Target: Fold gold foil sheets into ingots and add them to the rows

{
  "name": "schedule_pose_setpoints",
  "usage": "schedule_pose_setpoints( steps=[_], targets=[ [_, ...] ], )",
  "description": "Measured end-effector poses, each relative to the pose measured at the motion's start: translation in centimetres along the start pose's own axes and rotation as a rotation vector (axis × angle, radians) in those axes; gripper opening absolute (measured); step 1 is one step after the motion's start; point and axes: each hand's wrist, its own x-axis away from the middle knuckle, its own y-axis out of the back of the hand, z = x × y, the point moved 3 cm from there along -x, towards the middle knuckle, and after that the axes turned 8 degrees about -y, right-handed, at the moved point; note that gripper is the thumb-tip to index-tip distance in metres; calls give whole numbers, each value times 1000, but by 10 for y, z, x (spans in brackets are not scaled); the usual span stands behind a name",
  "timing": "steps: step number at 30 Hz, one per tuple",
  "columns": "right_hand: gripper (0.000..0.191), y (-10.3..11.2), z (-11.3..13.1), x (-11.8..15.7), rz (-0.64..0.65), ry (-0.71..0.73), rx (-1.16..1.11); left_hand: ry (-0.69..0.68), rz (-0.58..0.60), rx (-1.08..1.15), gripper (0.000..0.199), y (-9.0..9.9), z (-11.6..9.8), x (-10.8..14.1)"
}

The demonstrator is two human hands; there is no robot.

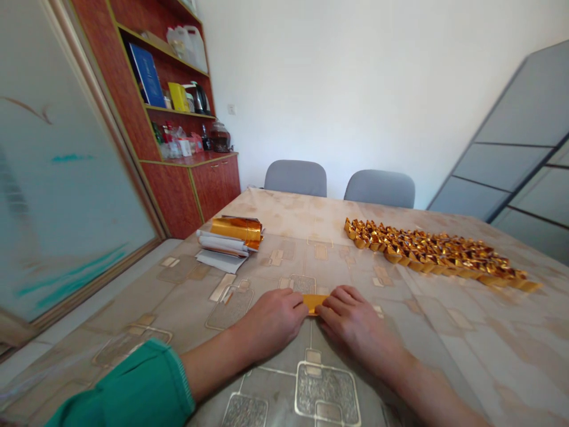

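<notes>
My left hand (pixel 271 323) and my right hand (pixel 353 320) meet on the tabletop, pinching the ends of a small folded strip of gold foil paper (pixel 315 303) between them. Beyond my left hand lies a stack of white paper sheets (pixel 220 250), topped by a curled roll of gold foil paper (pixel 236 229). Farther right on the table, a large mass of folded gold foil ingots (pixel 427 252) spreads in a long band, well beyond my right hand. A green sleeve (pixel 124 385) covers my left forearm.
A patterned beige tablecloth (pixel 284 213) covers the table. Two grey chairs (pixel 296 178) stand at the far side. A red-brown cabinet (pixel 191 196) with cluttered shelves stands at the back left, a glass door (pixel 66 178) at the left, and a grey panel (pixel 520 142) at the right.
</notes>
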Motion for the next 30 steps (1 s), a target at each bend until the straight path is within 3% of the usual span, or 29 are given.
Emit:
schedule_pose_setpoints(
  steps=[3, 7, 12, 17, 23, 30],
  targets=[
    [15, -7, 3, -3, -46, -11, -7, 20, -54, 12, 17, 1, 0, 1],
    [20, -10, 5, 1, -88, -17, -59, -80, -126, -2, 18, -2, -3, -1],
    [18, -4, 4, 9, -37, -27, -125, -128, -102, -15, 14, -8, -4, 8],
    [14, 1, 0, 20, 27, -79, -167, -124, -102, 24, 17, -2, -6, 19],
    [25, 4, -7, 25, -43, -73, -327, -125, -101, 98, 17, 8, -9, 19],
    [17, 5, 1, 22, 6, -92, -342, -126, -149, 37, 20, -6, -8, 19]
  ],
)
